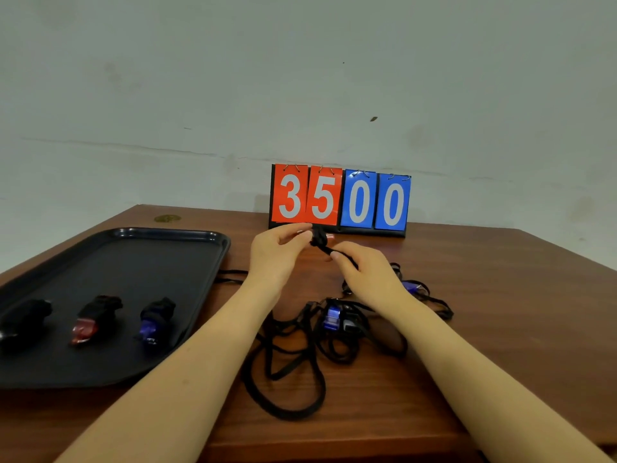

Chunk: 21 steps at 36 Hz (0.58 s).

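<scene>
Where the two hands meet, just below frame centre, the left hand [280, 253] pinches a small black bundle [319, 236] between thumb and fingertips. The right hand [367, 275] has its fingers curled round the cord [329, 250] that runs out of the bundle, pinched close to it. Bundle and cord are held up off the table [500, 312], in front of the scoreboard's base.

Below the right wrist lies a pile [334, 332] of tangled black cords with blue whistles in it, at lower centre. One loop [290, 396] trails toward the bottom of the frame, between the forearms.

Surface: dark reddish wood, glossy. Small gold disc [167, 218] near the far left corner.

Tray [173, 232], black, with a raised rim, fills the left of the frame. It holds three wrapped whistles in a row near its lower edge: black [23, 320], red [95, 319] and blue [155, 320], apart from one another.

Scoreboard [340, 198] stands upright at the table's far edge, centre frame, reading 35 on red and 00 on blue.

Wall [300, 78]: pale, scuffed, with a faint horizontal line, directly behind the table.

Edges: far edge runs behind the scoreboard; right edge slants down at frame right. The widest stretch of bare wood lies right of the pile. A narrow strip separates the tray's right rim from the left forearm.
</scene>
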Tool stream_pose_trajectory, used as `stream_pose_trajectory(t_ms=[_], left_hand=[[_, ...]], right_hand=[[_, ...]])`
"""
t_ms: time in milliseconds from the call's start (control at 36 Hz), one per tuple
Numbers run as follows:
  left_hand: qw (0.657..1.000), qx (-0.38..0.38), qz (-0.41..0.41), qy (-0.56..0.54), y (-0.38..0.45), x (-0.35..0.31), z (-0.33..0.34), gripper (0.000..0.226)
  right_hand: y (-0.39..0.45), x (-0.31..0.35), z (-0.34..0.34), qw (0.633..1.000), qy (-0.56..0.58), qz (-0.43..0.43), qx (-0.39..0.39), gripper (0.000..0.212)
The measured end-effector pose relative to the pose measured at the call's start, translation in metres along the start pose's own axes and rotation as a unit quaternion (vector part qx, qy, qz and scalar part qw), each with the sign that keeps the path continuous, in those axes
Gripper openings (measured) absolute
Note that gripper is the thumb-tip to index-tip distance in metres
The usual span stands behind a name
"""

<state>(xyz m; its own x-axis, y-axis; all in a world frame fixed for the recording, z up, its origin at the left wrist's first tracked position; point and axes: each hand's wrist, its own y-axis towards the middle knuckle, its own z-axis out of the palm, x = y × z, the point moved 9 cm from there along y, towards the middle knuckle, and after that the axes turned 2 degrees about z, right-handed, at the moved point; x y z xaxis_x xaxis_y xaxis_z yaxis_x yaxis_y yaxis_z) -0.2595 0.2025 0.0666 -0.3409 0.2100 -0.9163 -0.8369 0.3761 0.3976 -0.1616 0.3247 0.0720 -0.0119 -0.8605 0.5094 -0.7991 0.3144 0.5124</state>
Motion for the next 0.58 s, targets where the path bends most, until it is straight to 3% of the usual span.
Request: stream_pose_trajectory(t_ms=[278, 417, 583], left_hand=[[0.983, -0.017, -0.087, -0.159, -0.003, 0.016, 0.001, 0.024], [1.0, -0.019, -0.002, 0.015, -0.002, 0.002, 0.0, 0.021], [0.982, 0.009, 0.087, 0.168, -0.002, -0.014, 0.002, 0.021]], right_hand=[[0.0, -0.003, 0.003, 1.0, -0.006, 0.004, 0.009, 0.02], [-0.001, 0.005, 0.001, 0.999, -0.033, -0.028, 0.006, 0.019], [-0.002, 0.013, -0.009, 0.995, -0.062, -0.063, -0.041, 0.017]])
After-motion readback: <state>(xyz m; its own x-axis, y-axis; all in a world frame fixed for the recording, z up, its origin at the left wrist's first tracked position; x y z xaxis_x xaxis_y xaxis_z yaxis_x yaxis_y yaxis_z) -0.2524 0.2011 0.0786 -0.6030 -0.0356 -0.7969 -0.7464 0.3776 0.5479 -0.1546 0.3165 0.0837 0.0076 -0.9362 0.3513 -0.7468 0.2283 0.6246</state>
